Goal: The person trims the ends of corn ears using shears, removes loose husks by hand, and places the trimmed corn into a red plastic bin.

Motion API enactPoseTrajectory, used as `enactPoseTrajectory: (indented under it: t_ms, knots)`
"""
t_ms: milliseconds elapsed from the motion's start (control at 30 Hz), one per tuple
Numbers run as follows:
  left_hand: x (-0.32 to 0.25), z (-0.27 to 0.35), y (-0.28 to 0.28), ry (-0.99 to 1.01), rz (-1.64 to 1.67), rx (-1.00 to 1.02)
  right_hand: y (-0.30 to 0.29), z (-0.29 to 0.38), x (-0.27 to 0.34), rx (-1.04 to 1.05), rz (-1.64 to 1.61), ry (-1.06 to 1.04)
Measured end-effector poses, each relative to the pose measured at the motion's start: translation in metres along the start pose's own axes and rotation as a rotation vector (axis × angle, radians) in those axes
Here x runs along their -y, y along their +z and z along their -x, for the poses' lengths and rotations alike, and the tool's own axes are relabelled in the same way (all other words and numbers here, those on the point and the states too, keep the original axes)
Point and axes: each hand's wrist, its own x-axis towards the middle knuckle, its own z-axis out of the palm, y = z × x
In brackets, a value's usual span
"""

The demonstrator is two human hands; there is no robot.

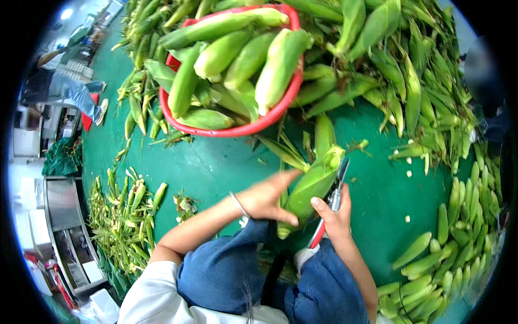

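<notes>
A green ear of corn in its husk (309,184) lies slantwise before my lap, its cut stem end upward. My left hand (263,198), blurred, is at the ear's left side with thumb and fingers spread around a loose husk leaf. Whether it grips the leaf or the ear is unclear. In my right hand (338,216) are pruning shears (319,235) with a red handle, the blades pointing up beside the stem end. My right thumb touches the ear. Just beyond lies another husked ear (323,135).
A red plastic basket (243,130) full of husked corn stands ahead on the green floor (202,158). Corn heaps (425,77) lie behind it. Trimmed ears (465,243) are piled at right, husk scraps (121,218) at left. A person (64,89) is at far left.
</notes>
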Motion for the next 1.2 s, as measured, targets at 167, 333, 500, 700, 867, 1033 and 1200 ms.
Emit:
enactPoseTrajectory:
  t_ms: [167,333,500,700,867,1033,1200]
  knots:
    - [-0.001,0.004,0.001,-0.032,0.300,-0.154,0.002,-0.006,0.032,0.066,-0.096,0.083]
    - [-0.025,-0.023,-0.124,-0.067,-0.629,-0.735,-0.012,-0.005,0.025,0.036,0.040,0.052]
    - [-0.043,-0.090,-0.146,-0.033,-1.187,-0.801,-0.023,-0.006,0.016,0.078,0.083,0.077]
    - [-0.052,-0.216,-0.133,0.306,-0.985,-0.701,-0.034,-0.016,-0.007,0.065,0.044,0.214]
    - [-0.039,-0.338,-0.135,-0.092,-0.357,-0.763,-0.051,-0.013,-0.020,0.048,0.076,0.217]
    - [-0.051,-0.357,-0.169,-0.250,0.140,-0.608,-0.059,-0.007,-0.024,-0.019,0.014,0.224]
    - [-0.082,-0.270,-0.131,-0.077,0.643,-0.490,-0.099,-0.013,-0.004,-0.229,-0.099,0.031]
